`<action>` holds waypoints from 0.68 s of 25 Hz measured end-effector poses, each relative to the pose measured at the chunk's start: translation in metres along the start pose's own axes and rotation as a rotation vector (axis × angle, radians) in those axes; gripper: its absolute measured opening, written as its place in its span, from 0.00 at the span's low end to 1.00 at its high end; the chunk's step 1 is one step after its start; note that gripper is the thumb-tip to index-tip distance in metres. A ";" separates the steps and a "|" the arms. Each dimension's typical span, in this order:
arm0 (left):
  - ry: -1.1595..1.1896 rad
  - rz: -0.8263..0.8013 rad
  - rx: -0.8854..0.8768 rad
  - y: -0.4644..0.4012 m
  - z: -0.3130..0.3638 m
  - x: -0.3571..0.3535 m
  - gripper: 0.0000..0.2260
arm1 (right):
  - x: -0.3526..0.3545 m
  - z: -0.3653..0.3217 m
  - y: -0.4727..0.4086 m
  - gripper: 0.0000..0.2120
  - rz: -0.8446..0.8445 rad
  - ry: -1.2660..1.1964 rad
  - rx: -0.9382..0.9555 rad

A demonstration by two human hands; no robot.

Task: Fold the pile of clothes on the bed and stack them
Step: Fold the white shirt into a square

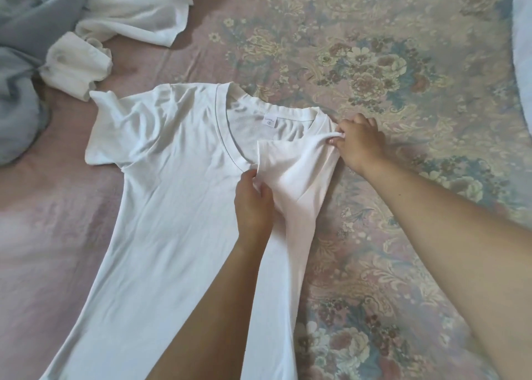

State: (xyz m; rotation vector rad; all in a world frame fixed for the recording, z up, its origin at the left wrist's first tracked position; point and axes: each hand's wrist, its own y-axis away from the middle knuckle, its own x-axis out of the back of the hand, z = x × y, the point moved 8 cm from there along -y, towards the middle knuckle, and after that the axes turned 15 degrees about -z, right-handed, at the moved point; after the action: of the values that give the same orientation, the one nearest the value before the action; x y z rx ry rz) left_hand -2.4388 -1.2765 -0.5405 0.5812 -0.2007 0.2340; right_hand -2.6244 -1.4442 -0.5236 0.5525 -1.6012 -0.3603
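White T-shirt (172, 183): spread front-up on the floral bedsheet (403, 91), right sleeve turned in over the chest. Right hand (359, 140) pinches the shoulder fold beside the collar; left hand (253, 204) grips the sleeve edge below it. Unfolded pile (57, 34): beyond the shirt's left sleeve. Risk: uneven tension skews the fold; fabric bunches beneath.
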 end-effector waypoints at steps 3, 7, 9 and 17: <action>-0.071 0.128 -0.077 0.026 -0.001 0.003 0.16 | -0.007 0.001 0.003 0.21 -0.042 0.020 -0.058; -0.328 0.112 -0.230 0.122 -0.029 -0.022 0.11 | -0.020 -0.010 0.058 0.24 0.112 -0.084 -0.008; -0.332 -0.045 -0.071 0.162 -0.068 -0.031 0.12 | -0.054 -0.013 0.116 0.18 0.154 -0.222 0.060; -0.224 -0.463 0.212 0.202 -0.136 -0.005 0.02 | -0.214 -0.038 0.338 0.13 -0.138 -0.309 -0.076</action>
State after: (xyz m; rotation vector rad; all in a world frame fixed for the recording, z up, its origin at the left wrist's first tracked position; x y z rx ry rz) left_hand -2.4821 -1.0373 -0.5482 0.8475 -0.2528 -0.2637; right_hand -2.6241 -1.0429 -0.5162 0.5711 -1.8411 -0.6320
